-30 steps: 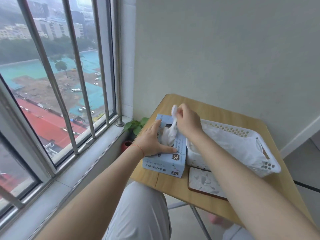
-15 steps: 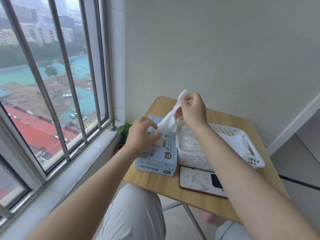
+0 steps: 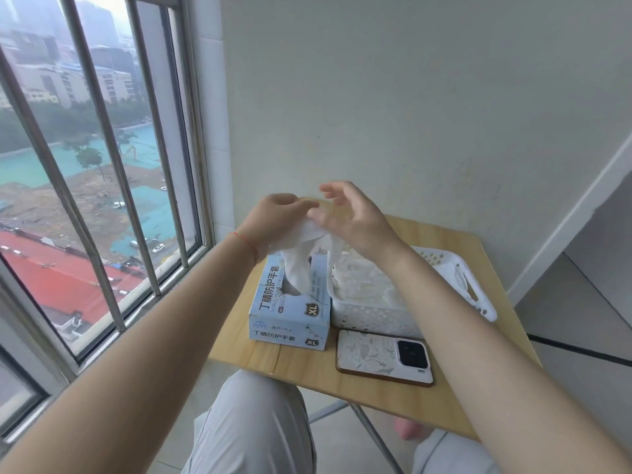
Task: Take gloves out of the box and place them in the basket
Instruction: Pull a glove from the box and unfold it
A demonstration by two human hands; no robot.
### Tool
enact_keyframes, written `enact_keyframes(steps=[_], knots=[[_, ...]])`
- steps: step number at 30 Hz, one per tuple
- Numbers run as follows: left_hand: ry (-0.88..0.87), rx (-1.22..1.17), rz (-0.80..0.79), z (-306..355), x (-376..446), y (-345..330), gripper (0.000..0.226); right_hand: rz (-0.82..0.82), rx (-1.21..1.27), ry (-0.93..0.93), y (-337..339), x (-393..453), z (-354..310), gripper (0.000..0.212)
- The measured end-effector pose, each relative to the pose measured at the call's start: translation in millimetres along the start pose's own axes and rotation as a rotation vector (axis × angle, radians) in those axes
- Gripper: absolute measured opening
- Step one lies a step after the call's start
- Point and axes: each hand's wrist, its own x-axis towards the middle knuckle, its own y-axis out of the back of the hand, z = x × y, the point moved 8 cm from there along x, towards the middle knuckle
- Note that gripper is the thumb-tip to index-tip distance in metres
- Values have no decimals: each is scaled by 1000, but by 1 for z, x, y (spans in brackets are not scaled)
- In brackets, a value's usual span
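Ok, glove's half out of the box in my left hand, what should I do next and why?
Probably lift the left hand a little higher, then swing right over the basket. The glove it grips still trails into the box opening, and the right hand is open beside it, holding nothing.

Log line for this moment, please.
left hand: grips glove | right hand: open, touching glove | glove: above box | basket: holds gloves

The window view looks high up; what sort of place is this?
Probably a corner of an upper-floor flat: a barred window overlooks rooftops, beside a small folding table against a plain wall.
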Motion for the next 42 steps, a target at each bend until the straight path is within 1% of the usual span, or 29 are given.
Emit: enact_keyframes(steps=[1,2,4,5,6,8,10,11,12,13,14,16,17,18,19,20,22,24,25,26,28,30,31,33,35,37,38,40,42], knots=[[15,-61,-67,5,-3,-7,22,-59,20,-24,-2,-2,-1,37],[41,-119,-134,7,-6,-13,26,-77,39,-40,-3,-3,-2,31],[122,-215,-262,4,-14,-23,53,15,77,-66,5,-2,-2,15],[155,-285,-325,2,-16,-27,58,78,107,-94,10,-1,2,10],[168,-350,-373,-1,-20,-31,56,134,156,-125,16,-1,8,9],[153,-432,-410,-8,-26,-32,52,207,254,-214,24,-1,25,13],[105,-385,-400,-16,-28,-30,47,240,256,-318,27,-4,41,20],[82,-351,-379,-20,-28,-30,51,230,239,-349,26,-7,45,24],[73,-336,-337,-22,-25,-26,54,192,234,-367,23,-9,48,26],[73,-342,-296,-21,-24,-23,50,128,252,-389,19,-12,50,26],[65,-341,-253,-19,-22,-20,40,22,280,-426,12,-17,50,32],[47,-276,-239,-10,-23,-22,17,-286,325,-493,-3,-32,45,63],[43,-220,-250,-7,-23,-24,15,-410,314,-480,-8,-38,41,78],[37,-170,-277,-5,-24,-28,17,-472,287,-444,-11,-40,35,86],[36,-126,-302,-4,-26,-32,22,-463,252,-392,-10,-41,30,86],[43,-93,-326,-5,-27,-35,30,-408,224,-343,-7,-39,25,81],[60,-71,-354,-6,-30,-40,37,-243,163,-277,5,-33,21,58],[79,-112,-358,-10,-31,-42,30,-115,134,-259,18,-27,25,30],[102,-133,-365,-14,-31,-41,27,-71,140,-267,24,-27,28,23],[123,-149,-382,-18,-31,-41,26,-28,146,-285,30,-27,30,20],[152,-123,-447,-26,-34,-43,26,67,157,-310,41,-27,33,23],[185,-77,-494,-35,-35,-46,27,165,133,-309,50,-26,34,33],[202,-71,-506,-39,-37,-47,28,205,111,-302,53,-24,35,39],[226,-71,-509,-46,-38,-46,21,262,62,-288,57,-23,35,44],[239,-84,-512,-54,-37,-44,15,304,14,-267,60,-21,34,39],[253,-132,-504,-59,-37,-41,24,336,-29,-244,63,-18,31,28],[261,-176,-494,-61,-36,-39,29,344,-47,-238,64,-17,29,26],[271,-294,-456,-64,-33,-36,33,342,-71,-245,64,-14,30,27],[297,-377,-368,-67,-26,-30,37,354,-99,-238,64,-9,30,33]])
